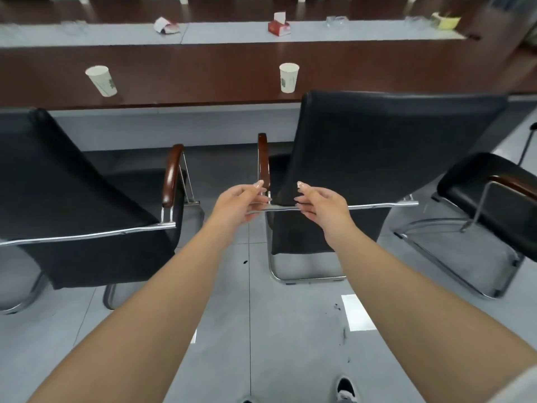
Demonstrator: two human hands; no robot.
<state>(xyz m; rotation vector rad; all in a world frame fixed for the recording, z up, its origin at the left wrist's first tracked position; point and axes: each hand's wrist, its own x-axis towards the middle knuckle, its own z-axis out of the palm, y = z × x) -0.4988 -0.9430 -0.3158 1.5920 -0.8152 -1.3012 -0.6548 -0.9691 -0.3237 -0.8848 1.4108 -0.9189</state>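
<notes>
Chair (392,146), black, middle of three, stands at 12 to 1 o'clock from the hands with its back toward the person. Its chrome back bar (280,208) is the part being reached for.

- Left hand (241,203): fingers half curled at the bar's left end, thumb raised above it. Cannot tell whether the fingers are closed round the bar or only touching it.
- Right hand (319,205): same posture, fingertips (302,205) lying over the bar, thumb lifted. Grip likewise not readable.
- Key relation: the bar's long axis runs 9 to 3 o'clock, straight across both palms. A short bare stretch shows between the hands. Both hands sit on the left part of the bar, the left one nearest the corner under the wooden armrest (263,161). Most of the bar extends on toward 3 o'clock, unheld.
- Judgement: any pull or push from here would act off-centre, so the chair may swing rather than travel straight.

Outward: second chair (72,175) at 9 o'clock, third chair (494,184) at 3 o'clock, both near. Table (203,71) lies beyond, at 12 o'clock.

Containers: paper cup (289,77) at 12 o'clock and second paper cup (101,81) at 10 o'clock, both upright, contents not visible. Red tissue box (279,26) farther back, one tissue standing out of it.
</notes>
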